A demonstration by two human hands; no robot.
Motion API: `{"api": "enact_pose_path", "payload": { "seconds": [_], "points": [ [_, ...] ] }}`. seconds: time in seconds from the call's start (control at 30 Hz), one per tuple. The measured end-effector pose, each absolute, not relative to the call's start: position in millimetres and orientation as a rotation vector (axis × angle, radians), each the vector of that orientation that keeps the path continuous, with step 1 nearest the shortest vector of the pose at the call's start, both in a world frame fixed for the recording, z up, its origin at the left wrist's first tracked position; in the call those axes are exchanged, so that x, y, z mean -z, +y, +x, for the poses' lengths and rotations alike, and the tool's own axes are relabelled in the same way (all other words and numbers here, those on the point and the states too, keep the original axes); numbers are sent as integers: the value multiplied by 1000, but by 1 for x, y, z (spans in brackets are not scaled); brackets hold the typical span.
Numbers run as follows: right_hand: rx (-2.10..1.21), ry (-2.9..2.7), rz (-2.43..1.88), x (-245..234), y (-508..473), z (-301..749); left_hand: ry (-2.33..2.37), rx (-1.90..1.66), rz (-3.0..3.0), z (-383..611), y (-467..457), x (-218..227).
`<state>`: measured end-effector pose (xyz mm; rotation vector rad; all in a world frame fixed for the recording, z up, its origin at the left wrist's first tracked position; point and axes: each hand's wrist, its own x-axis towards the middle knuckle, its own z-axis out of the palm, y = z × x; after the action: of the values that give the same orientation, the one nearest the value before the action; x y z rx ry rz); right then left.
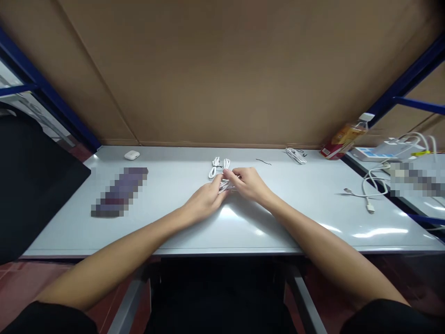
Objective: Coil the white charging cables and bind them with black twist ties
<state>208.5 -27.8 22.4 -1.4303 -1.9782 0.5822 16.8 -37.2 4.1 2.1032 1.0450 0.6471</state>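
Note:
Both my hands meet at the middle of the pale grey table [174, 222]. My left hand [206, 199] and my right hand [247, 183] have their fingers closed around a bundle of white cable [225, 185] lying between them. Just beyond the hands lie two small coiled white cables [218, 167] side by side. The part of the bundle under my fingers is hidden.
A white earbud case [131, 155] sits at the back left, near a blurred dark object [120, 191]. Another coiled white cable [295, 155] and a black tie [263, 161] lie at the back right. A drink bottle [344, 137], a loose white cable [366, 197] and a power strip [389, 149] are at the right.

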Motion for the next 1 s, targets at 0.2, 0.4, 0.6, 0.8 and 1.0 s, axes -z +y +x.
{"api": "enact_pose_path", "payload": {
  "seconds": [0.2,0.4,0.6,0.8,1.0],
  "points": [
    [-619,-2025,-1224,-22,-33,210,930,-490,1880,15,-33,-11],
    [-320,-2173,-1159,-25,-30,214,732,-374,1505,16,-31,-17],
    [-402,-2321,-1273,-31,-29,217,701,-298,1757,15,-34,-16],
    [-237,-2259,-1394,-30,-29,213,919,-453,2175,17,-37,-11],
    [8,-2296,-1435,-26,-29,208,829,-335,1993,10,-31,-22]
  ]
}}
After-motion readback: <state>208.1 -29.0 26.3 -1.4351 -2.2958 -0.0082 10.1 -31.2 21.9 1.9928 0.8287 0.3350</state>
